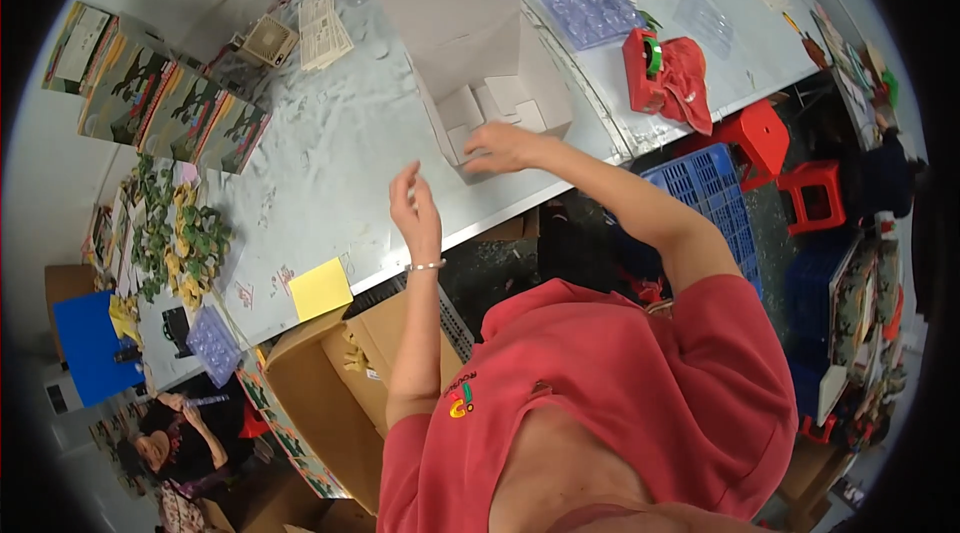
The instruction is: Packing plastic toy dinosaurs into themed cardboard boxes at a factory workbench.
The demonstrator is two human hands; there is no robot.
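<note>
A white cardboard box (450,118) stands on the grey table with its tall lid raised at the far side. Inside it, white flaps or inserts (497,98) lie folded at the bottom. My right hand (503,147) is over the box's near edge, thumb and fingers apart and pointing left; nothing shows between them. Whether it touches the edge I cannot tell. Just left of the box's near corner, my left hand (415,205) is raised above the table front, fingers loosely bent and apart, holding nothing.
A red tape dispenser (640,73) and red cloth (685,83) lie right of the box, near a clear plastic tray (592,11). Camouflage-printed boxes (165,93) and toy plants (175,233) stand left. An open brown carton (310,383) is below the table edge. Another person (175,443) works at lower left.
</note>
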